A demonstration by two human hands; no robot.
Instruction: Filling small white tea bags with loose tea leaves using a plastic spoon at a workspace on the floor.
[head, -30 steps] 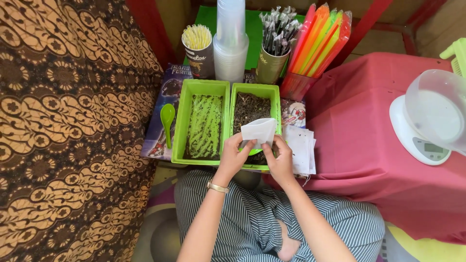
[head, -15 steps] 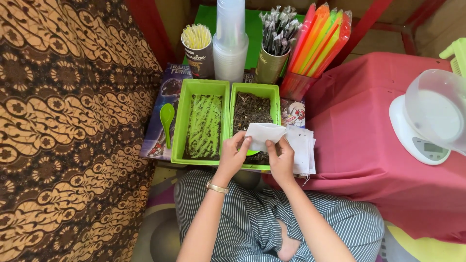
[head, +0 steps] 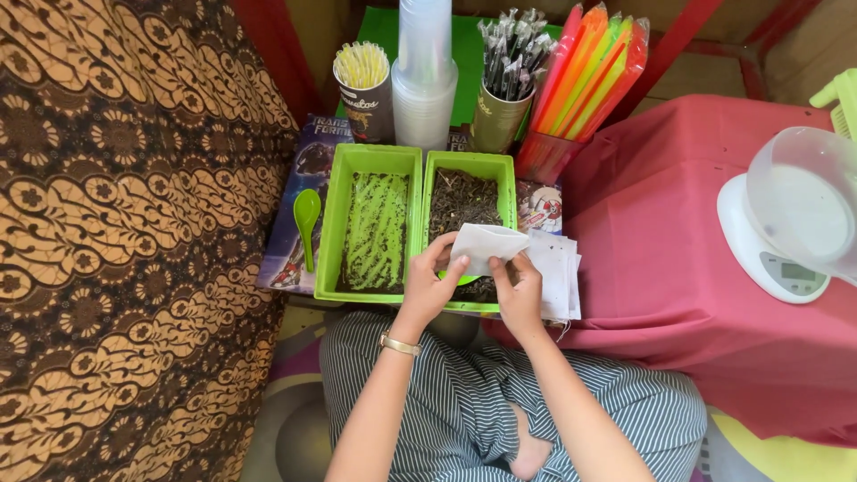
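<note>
1. Covering the desk (head: pixel 678 259) right of the grip is a pink cloth; a white kitchen scale (head: pixel 777 259) with a clear bowl (head: pixel 803 201) stands well apart on it.
2. Beyond the grip sit two green trays: the left tray (head: pixel 370 223) nearly bare, the right tray (head: pixel 469 201) holding dark loose material.
3. Behind them stand stacked clear cups (head: pixel 424 76), a cup of yellow straws (head: pixel 363 89) and another of dark wrapped straws (head: pixel 504 89).
4. A white paper pouch (head: pixel 486 245) lies between both hands, above the right tray.
5. Left hand (head: pixel 428 286) and right hand (head: pixel 518 295) each pinch an edge of the pouch, fingers closed on it.
</note>
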